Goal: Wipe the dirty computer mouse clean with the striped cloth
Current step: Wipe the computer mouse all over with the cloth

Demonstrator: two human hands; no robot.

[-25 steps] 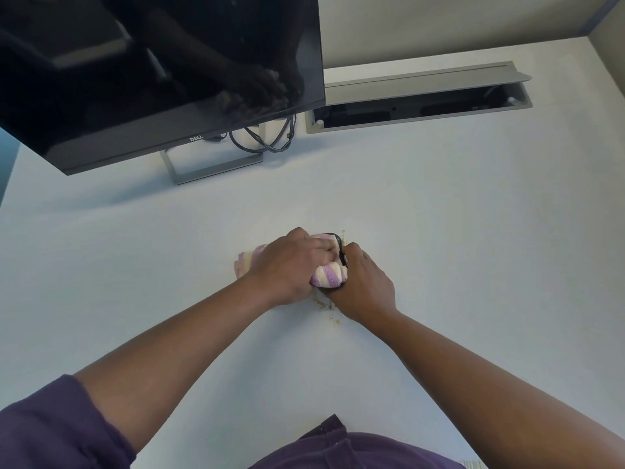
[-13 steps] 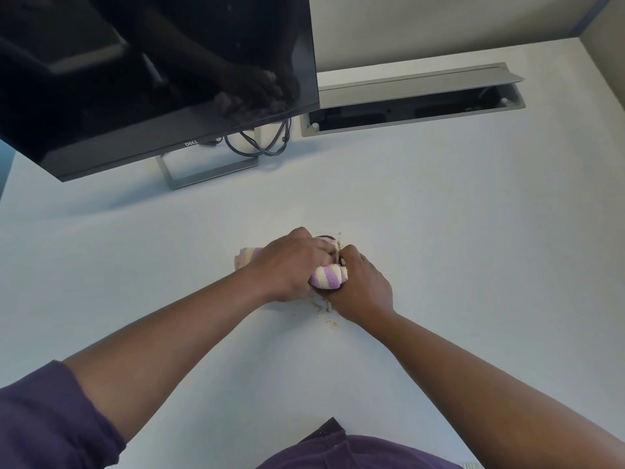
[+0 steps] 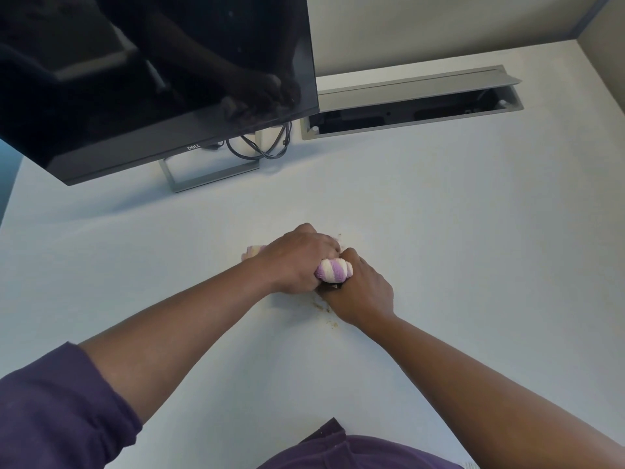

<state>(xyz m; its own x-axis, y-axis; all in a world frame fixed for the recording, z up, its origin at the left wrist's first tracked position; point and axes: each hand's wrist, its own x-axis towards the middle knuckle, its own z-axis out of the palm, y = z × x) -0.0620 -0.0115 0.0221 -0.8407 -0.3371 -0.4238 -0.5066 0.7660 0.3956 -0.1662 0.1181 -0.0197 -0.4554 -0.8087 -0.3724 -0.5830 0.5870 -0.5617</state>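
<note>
Centrally on the white desk (image 3: 439, 231), two hands meet: the left hand (image 3: 297, 262) clenches one pink-and-white striped cloth (image 3: 334, 269) over the mostly hidden black mouse (image 3: 333, 286), which the right hand (image 3: 363, 292) grips. One monitor (image 3: 152, 79) reads "DELL".

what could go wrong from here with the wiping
1. Crumbs already lie on the desk beside the hands; the striped cloth may just spread them.
2. The mouse is almost hidden between the left hand and right hand, so dirty spots may go unnoticed.
</note>
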